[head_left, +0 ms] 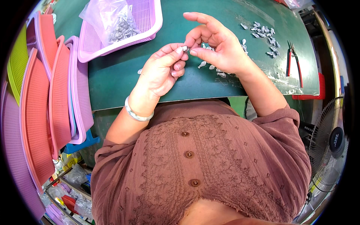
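My left hand [164, 65], with a pale bangle on its wrist, pinches a small silvery metal piece [185, 48] between thumb and forefinger. Close beside that piece is my right hand [217, 45], its thumb and fingers apart; whether a fingertip touches the piece I cannot tell. Under and around my right hand lie several similar small silvery pieces [202, 64] on the green table, partly hidden by it. Farther right, another loose group of these pieces [263, 30] is spread out.
A purple perforated basket [85, 55] with a clear bag [119, 28] of small grey pieces stands at the far left. Red-handled pliers [294, 65] lie at the table's right. Stacked coloured baskets [37, 116] rise on the left; a fan [326, 138] stands right.
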Demonstrator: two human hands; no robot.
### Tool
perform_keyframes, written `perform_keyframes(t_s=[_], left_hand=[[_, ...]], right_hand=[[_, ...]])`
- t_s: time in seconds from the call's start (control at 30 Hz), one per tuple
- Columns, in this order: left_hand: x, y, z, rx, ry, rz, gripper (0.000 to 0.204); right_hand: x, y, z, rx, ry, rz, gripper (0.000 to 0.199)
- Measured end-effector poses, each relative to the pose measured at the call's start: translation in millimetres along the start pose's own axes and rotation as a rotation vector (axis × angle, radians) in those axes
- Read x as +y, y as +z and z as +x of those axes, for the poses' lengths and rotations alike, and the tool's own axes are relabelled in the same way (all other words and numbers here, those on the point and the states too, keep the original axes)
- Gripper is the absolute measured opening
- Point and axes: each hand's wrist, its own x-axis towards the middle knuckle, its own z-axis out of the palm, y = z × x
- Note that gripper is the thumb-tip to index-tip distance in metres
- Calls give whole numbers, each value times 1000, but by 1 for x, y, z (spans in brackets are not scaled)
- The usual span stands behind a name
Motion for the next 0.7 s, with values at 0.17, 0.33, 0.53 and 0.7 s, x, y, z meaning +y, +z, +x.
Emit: perform_keyframes(t_s=[0.17,0.33,0.53,0.7], left_hand=[[1,-3,2,-21,21,-86,13],[3,-7,1,-20,87,-90,17],[2,-10,3,64,71,14,16],[-1,3,-2,172,88,177,12]], right_hand=[[0,-6,0,33,10,8,60],[-5,-26,-1,-183,13,-464,56],[-5,-18,-4,-389,-41,-846,53],[-2,-17,-1,-331,-25,-711,51]])
